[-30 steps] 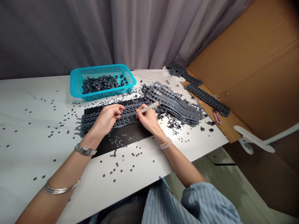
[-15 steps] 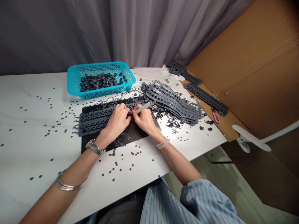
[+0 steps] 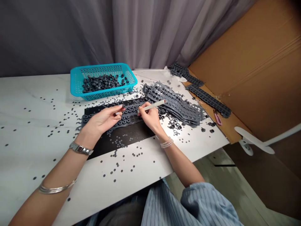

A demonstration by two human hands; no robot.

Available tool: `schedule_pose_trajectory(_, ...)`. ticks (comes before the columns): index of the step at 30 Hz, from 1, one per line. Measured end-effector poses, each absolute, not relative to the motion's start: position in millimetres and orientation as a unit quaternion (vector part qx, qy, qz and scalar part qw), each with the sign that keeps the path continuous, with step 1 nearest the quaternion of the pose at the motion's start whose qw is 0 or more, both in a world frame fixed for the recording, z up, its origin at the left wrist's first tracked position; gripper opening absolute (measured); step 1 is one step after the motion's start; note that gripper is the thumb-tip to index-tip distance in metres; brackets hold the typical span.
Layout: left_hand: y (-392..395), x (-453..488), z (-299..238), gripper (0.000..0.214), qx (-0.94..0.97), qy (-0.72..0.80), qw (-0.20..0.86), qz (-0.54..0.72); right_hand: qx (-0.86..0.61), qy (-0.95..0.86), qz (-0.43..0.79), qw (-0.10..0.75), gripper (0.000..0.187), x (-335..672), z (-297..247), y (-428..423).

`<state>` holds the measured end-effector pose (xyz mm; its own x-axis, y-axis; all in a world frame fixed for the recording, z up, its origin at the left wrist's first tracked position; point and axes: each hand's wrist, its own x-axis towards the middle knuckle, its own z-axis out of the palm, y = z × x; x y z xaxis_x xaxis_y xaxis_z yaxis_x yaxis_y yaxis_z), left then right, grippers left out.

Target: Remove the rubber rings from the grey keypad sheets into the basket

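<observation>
A dark rubber sheet (image 3: pixel 127 116) studded with rows of small rings lies on a black mat (image 3: pixel 124 135) on the white table (image 3: pixel 28 125). My left hand (image 3: pixel 103 121) rests on the sheet with its fingers stretched fairly flat, pressing it down. Just to the right, my right hand (image 3: pixel 149 117) is closed in a pinch round a thin pale stick (image 3: pixel 152 106), whose lower tip meets the sheet near the rings. The two hands are a little apart.
A turquoise basket (image 3: pixel 77 82) of loose black rings stands behind the mat. A stack of punched grey sheets (image 3: pixel 176 105) lies to the right, more strips (image 3: pixel 207 99) by the cardboard wall (image 3: pixel 254 62). Small black discs litter the table. The table edge runs at right.
The hands, pressed together half a second ago, have drawn apart; my left hand slid left and flattened on the sheet. The stick in my right hand tilted upward to the right.
</observation>
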<state>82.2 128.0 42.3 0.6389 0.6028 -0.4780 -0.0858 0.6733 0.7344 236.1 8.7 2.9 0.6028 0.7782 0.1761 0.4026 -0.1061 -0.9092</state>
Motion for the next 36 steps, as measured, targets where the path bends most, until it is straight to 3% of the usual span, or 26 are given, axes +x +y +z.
schedule_pose_trajectory(6,121,85,49,0.022,0.286,0.367,0.868,0.173,-0.726,-0.396,0.162,0.539,0.021,242,2,6)
schedule_pose_trajectory(26,118,81,53,0.011,0.238,0.32,0.893,0.207,-0.706,-0.446,0.223,0.503,0.018,228,1,1)
schedule_pose_trajectory(29,120,78,50,0.021,0.357,0.33,0.848,0.21,-0.701,-0.467,0.231,0.486,0.018,223,4,0)
schedule_pose_trajectory(34,117,75,42,0.004,0.512,0.36,0.752,0.206,-0.721,-0.488,0.214,0.443,0.018,217,6,0)
schedule_pose_trajectory(36,112,74,38,0.004,0.627,0.369,0.658,0.194,-0.729,-0.491,0.208,0.43,0.019,216,5,1)
